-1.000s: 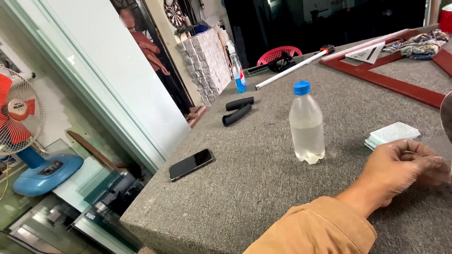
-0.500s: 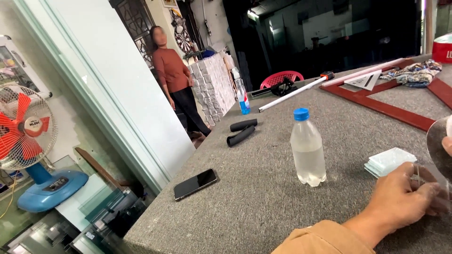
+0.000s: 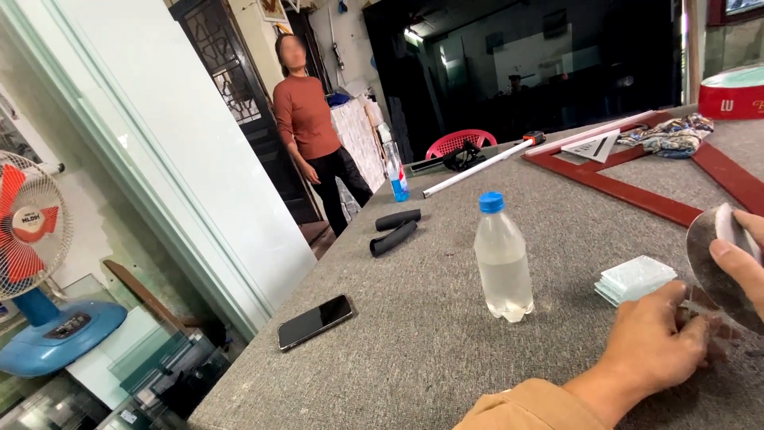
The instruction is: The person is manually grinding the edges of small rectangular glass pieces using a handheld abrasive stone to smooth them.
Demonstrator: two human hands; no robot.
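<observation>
The head view looks down over a grey felt-covered table (image 3: 414, 318) where the person's left hand (image 3: 660, 342) lies at the right edge, its fingers (image 3: 691, 322) curled down onto a small clear piece of glass (image 3: 704, 312) and pinching its near edge. The right hand (image 3: 740, 259) comes in from the frame's edge just above, its fingers wrapped round a pale pad (image 3: 728, 227) pressed against a round grey disc (image 3: 716, 275), though I cannot tell how much of that grip lies out of view. Just left of the left-hand fingers sits a stack of glass tiles (image 3: 635, 279), and a little further left a water bottle (image 3: 503, 259) with a blue cap stands upright. A phone (image 3: 315, 322) lies well off to the left, and two black grips (image 3: 395, 229) lie beyond the bottle. To my eye, the work wants the glass held flat against the felt, fingertips kept back from the raw edge, and steady pressure from the pad. The bottle stands near enough that a wide elbow could tip it. Another person (image 3: 314, 135) stands by the doorway, well apart.
</observation>
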